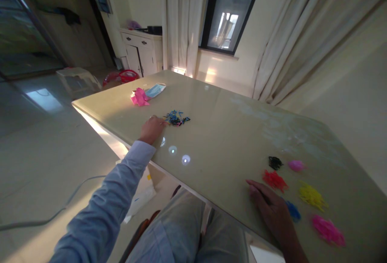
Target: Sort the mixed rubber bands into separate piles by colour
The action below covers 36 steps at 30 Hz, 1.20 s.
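Observation:
My left hand [152,128] reaches to the edge of a mixed pile of small thin pieces [174,118], which look like rubber bands, mostly blue and black. Its fingers are drawn together at the pile; what they pinch, if anything, is too small to make out. My right hand [270,207] rests on the table with its fingers stretched out, and I see nothing held in it. Around it lie single-colour piles: red [275,180], black [275,162], light pink [296,165], yellow [312,196], blue [293,211] and bright pink [328,230].
The glossy table [211,134] extends ahead of my lap. Toward its far left lie a crumpled pink paper [140,97] and a blue face mask [155,90]. A white cabinet [142,53] stands beyond, and a cable [60,211] runs along the floor at left.

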Each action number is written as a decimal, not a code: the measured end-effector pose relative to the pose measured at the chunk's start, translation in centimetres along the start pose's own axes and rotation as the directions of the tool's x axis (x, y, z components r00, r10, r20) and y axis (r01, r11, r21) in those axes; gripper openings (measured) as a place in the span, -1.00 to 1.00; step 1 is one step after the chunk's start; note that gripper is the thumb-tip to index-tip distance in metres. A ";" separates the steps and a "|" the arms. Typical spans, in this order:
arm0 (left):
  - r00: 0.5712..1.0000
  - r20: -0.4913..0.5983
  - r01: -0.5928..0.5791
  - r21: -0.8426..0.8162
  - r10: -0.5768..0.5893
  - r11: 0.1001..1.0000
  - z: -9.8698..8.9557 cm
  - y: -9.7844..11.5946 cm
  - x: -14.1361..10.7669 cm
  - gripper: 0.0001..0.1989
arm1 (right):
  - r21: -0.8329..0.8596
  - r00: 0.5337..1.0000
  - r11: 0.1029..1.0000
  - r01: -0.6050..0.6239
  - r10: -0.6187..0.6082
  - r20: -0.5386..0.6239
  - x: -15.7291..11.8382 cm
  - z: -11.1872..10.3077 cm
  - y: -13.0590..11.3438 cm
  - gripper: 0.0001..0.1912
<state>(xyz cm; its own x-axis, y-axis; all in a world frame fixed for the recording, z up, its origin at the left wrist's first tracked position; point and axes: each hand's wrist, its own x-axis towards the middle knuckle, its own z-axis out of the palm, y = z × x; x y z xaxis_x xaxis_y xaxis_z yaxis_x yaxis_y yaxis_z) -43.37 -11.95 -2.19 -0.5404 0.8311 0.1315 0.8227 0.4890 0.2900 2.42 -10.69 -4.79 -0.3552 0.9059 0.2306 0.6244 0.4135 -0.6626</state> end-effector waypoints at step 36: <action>1.000 0.018 0.025 -0.893 -0.020 0.449 -0.2 4.4 -4.1 -0.72 | -0.002 0.999 1.000 -0.029 0.029 -0.035 -0.1 0.3 -0.6 -0.61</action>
<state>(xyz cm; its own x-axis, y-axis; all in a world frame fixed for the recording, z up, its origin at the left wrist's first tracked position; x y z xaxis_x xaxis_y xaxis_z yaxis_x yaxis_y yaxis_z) -37.51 -13.27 -1.22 -0.5532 0.8259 0.1091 0.1986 0.0035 0.9801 1.91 -11.03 -4.63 -0.3125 0.9200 0.2366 0.6355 0.3876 -0.6678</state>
